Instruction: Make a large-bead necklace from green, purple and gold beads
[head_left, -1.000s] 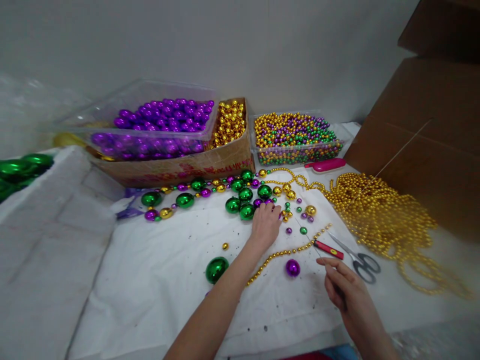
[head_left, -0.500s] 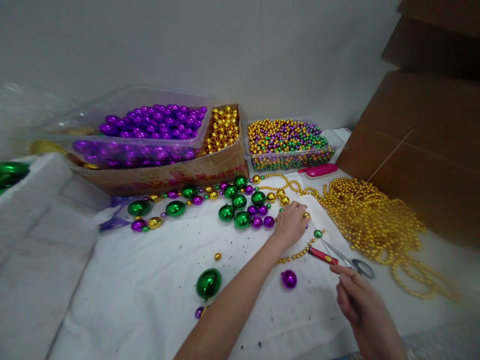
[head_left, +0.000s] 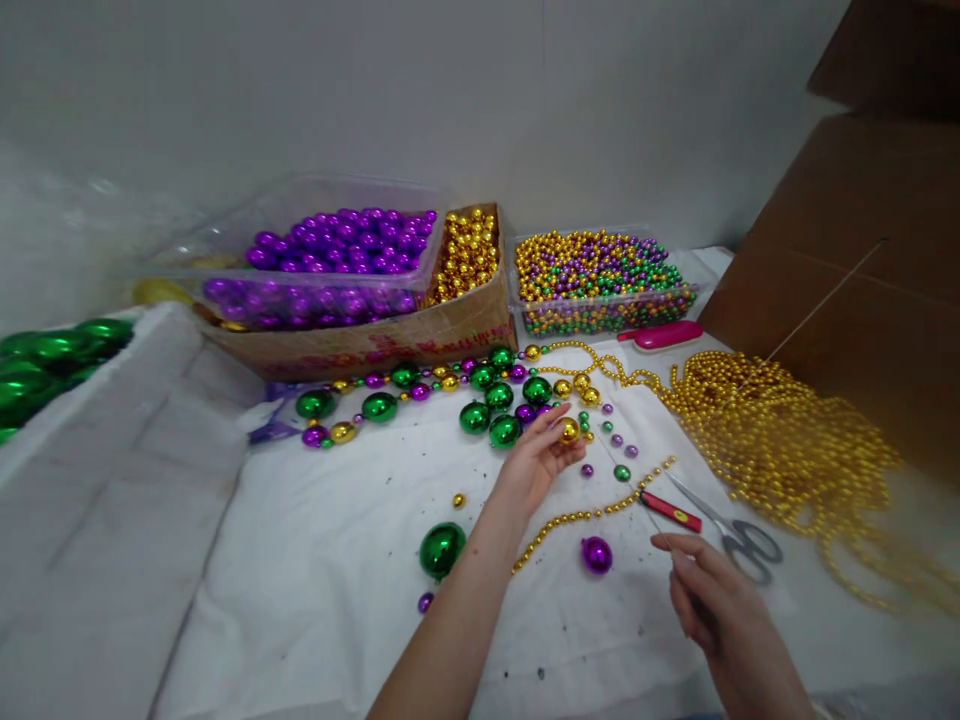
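In the middle, my left hand (head_left: 536,460) has its fingers closed around a gold ball bead (head_left: 569,430). My right hand (head_left: 716,590), lower right, pinches a thin pale string (head_left: 657,526) that slants up and left. A green bead (head_left: 622,473) appears to lie on or against that string; I cannot tell which. Between the hands, a strand of small gold beads (head_left: 581,516) curves across the white cloth. A big purple bead (head_left: 597,555) rests below it. Large green beads (head_left: 504,431) and small purple beads (head_left: 616,440) lie around my left hand.
Near my right hand are scissors (head_left: 731,530) and a red tool (head_left: 673,510). Gold bead strands (head_left: 780,430) pile up beside a cardboard box (head_left: 832,270). Behind stand a clear tub (head_left: 442,235) of purple beads and a tray (head_left: 607,308) of mixed beads.
My left hand has drawn back to the left, and the gold bead shows clearly in its fingers. My right hand keeps its pinch on the string. The view has shifted a little.
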